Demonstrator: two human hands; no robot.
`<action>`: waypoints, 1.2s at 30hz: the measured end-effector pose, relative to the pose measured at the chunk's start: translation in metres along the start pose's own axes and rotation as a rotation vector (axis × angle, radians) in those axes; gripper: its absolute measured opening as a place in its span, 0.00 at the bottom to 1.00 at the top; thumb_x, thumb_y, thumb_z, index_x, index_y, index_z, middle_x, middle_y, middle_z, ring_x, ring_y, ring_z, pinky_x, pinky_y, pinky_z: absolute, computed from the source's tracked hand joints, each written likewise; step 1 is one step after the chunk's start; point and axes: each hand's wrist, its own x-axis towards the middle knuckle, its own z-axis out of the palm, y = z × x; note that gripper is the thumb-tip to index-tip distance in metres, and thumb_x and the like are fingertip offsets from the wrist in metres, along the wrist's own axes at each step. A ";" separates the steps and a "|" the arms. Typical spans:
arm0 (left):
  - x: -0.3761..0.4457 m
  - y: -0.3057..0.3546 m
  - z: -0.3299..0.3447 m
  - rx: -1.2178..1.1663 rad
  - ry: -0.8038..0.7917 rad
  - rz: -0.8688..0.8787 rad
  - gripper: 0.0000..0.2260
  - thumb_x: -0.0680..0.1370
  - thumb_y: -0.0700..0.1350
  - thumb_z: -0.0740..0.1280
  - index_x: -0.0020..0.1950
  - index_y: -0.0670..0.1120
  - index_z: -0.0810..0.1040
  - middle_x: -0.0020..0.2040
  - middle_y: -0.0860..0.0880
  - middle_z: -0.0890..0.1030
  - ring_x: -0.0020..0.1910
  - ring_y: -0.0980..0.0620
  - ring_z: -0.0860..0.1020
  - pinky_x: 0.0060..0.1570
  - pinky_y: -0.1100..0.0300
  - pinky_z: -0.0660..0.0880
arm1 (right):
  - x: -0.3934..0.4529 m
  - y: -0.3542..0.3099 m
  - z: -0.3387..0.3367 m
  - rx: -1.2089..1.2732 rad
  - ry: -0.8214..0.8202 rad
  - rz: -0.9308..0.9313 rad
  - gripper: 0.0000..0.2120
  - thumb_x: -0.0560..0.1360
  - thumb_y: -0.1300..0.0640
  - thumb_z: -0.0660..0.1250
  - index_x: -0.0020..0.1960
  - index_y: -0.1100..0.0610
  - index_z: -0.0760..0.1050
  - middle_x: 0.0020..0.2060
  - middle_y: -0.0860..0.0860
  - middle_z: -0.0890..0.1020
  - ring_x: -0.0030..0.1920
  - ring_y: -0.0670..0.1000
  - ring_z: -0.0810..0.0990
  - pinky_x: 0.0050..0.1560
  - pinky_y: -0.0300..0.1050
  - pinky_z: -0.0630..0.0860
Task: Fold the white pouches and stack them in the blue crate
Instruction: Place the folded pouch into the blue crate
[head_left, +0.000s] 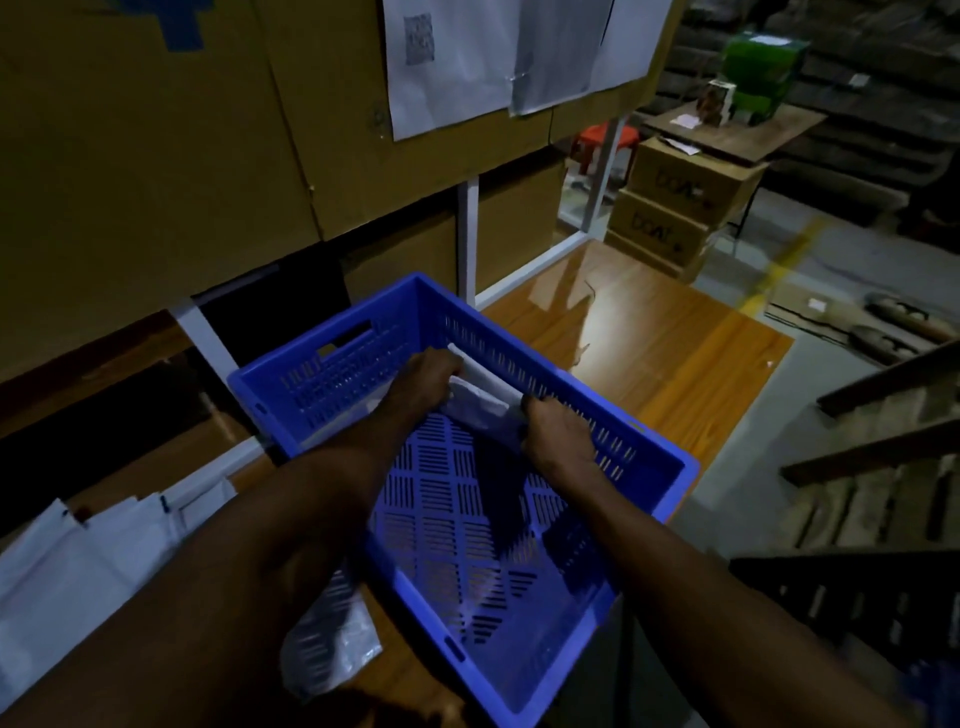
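A blue crate of slotted plastic is shown at the centre of the frame, set on a glossy wooden table that runs toward the right. Both forearms are seen reaching in from the lower edge. A folded white pouch is held inside the crate against its far right wall, just below the rim; a second white pouch is seen standing behind it, touching that wall. The left hand is placed on the pouch's left end with the fingers curled over it, gripping it. The right hand is placed at the pouch's right end, knuckles up — its fingers are bent downward around the pouch edge, though the fingertips themselves are hidden. The slotted floor of the crate is left bare in its near half.

At the lower left of the frame a pile of unfolded white pouches is seen lying flat, well apart from the crate, and a clear plastic bag is seen just beside the crate's near left wall. Large cardboard boxes fill the upper left, with white paper sheets taped on them — smaller stacked cartons are visible at upper right.
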 end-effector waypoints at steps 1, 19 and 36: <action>0.004 -0.001 0.002 -0.047 -0.007 0.000 0.12 0.74 0.46 0.66 0.53 0.44 0.82 0.55 0.41 0.82 0.56 0.41 0.80 0.58 0.45 0.78 | 0.000 -0.001 0.000 -0.021 -0.001 0.000 0.13 0.72 0.60 0.69 0.57 0.57 0.73 0.50 0.58 0.81 0.49 0.62 0.82 0.44 0.56 0.79; 0.008 0.016 0.001 0.007 0.139 0.051 0.17 0.69 0.35 0.74 0.53 0.48 0.74 0.53 0.48 0.76 0.55 0.47 0.74 0.56 0.50 0.75 | -0.006 -0.008 -0.004 -0.181 0.078 -0.047 0.19 0.70 0.66 0.69 0.60 0.59 0.74 0.52 0.59 0.79 0.51 0.63 0.79 0.41 0.55 0.77; -0.020 0.021 -0.023 0.056 0.249 0.082 0.17 0.73 0.41 0.72 0.61 0.47 0.75 0.58 0.47 0.78 0.59 0.45 0.75 0.62 0.53 0.69 | -0.021 -0.020 -0.016 -0.074 0.045 -0.039 0.17 0.74 0.55 0.67 0.61 0.56 0.73 0.55 0.56 0.78 0.54 0.61 0.78 0.46 0.55 0.77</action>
